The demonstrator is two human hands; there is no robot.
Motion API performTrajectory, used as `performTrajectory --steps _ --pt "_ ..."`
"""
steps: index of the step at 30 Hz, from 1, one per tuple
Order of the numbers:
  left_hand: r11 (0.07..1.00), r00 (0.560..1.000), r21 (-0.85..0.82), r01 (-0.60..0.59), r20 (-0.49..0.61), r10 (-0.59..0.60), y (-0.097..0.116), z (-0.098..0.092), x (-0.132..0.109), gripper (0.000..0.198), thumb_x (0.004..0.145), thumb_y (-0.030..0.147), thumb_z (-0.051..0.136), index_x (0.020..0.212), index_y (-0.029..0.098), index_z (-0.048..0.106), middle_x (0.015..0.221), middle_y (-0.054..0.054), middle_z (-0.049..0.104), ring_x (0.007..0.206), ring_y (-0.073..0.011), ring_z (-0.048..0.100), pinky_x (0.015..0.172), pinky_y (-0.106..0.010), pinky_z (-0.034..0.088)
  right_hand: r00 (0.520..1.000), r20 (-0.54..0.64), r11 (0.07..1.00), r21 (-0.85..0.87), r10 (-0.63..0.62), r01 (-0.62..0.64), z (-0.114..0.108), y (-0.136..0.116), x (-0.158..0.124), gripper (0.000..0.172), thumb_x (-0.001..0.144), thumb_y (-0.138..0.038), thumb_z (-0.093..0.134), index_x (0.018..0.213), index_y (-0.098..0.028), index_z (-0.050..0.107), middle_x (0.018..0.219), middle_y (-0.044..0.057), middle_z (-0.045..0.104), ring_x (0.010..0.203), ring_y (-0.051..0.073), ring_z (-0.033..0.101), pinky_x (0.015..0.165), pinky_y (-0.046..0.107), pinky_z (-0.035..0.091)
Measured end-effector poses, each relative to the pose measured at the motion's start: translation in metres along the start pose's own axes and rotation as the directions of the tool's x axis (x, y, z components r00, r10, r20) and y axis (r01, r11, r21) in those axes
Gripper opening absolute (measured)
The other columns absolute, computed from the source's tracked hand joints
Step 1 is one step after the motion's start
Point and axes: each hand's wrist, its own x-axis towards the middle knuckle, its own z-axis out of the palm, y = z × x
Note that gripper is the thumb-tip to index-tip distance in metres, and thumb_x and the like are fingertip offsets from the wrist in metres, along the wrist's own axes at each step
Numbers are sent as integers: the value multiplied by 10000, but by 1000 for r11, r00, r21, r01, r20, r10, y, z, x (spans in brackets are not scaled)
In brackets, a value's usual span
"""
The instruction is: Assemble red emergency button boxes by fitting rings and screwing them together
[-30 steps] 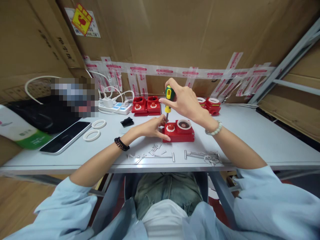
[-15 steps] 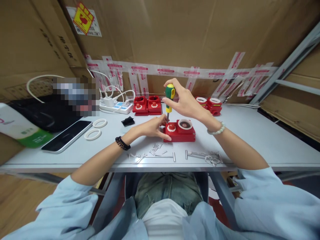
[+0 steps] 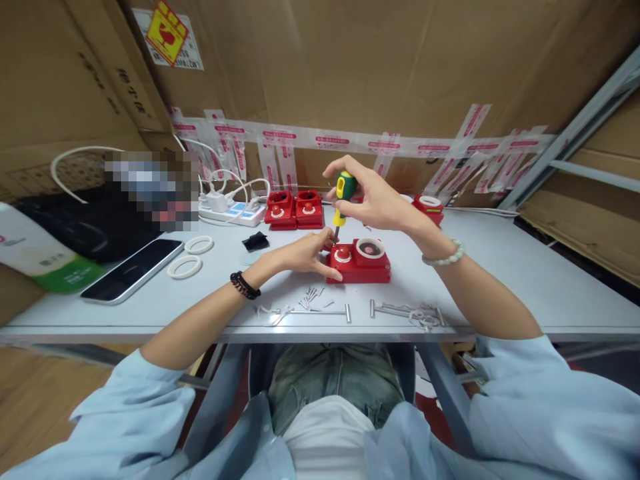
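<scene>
A red box (image 3: 364,272) with a round red button and a white ring on top lies on the table before me. My left hand (image 3: 314,252) grips its left end, the thumb along the front and the fingers at the back left corner. In my right hand (image 3: 373,197) is a screwdriver (image 3: 345,190) with a green and yellow handle. The screwdriver tilts, its tip down at the box's back left corner beside my left fingertips. Whether a screw sits under the tip is hidden. Several loose screws (image 3: 312,295) lie in front of the box.
Metal T-shaped rods (image 3: 320,312) with white cords lie near the table's front edge. More red boxes (image 3: 295,212) stand at the back, by a white power strip (image 3: 235,213). White rings (image 3: 185,267) and a phone (image 3: 134,272) are on the left, a black scrap (image 3: 256,241) nearer the middle.
My right hand has shifted slightly right, and the screwdriver's handle has turned and now leans right, its tip still at the same corner. My left hand and the red box have stayed in place.
</scene>
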Motion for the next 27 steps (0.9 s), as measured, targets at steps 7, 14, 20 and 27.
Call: performTrajectory --steps 7,14,20,27 --pt "1000 1000 1 -3 4 3 1 1 0 672 604 572 813 975 214 382 1033 -96 616 979 -291 632 777 -401 510 972 -198 966 -196 129 -168 8 -5 3 298 808 -316 719 909 -227 453 710 -31 513 664 158 506 696 341 431" --pt "1000 1000 16 -27 7 27 -1 0 -1 667 626 567 812 988 212 379 1057 -109 628 979 -283 641 779 -388 514 993 -90 988 -130 76 -87 2 1 0 330 823 -262 683 1069 -258 462 846 -13 553 726 162 543 720 349 468" --pt "1000 1000 13 -11 -3 11 0 0 -1 670 613 547 829 1002 202 407 1084 -133 638 1024 -303 641 809 -403 516 982 -139 984 -105 129 -144 4 2 0 333 797 -379 727 894 -243 439 746 -19 546 674 165 529 668 350 469" --pt "1000 1000 24 15 13 -15 0 0 0 702 602 581 820 1006 208 384 1124 -167 644 1069 -326 639 866 -439 514 925 -315 932 -220 211 -288 21 2 2 314 831 -388 680 939 -239 426 662 -15 493 689 228 580 718 428 472"
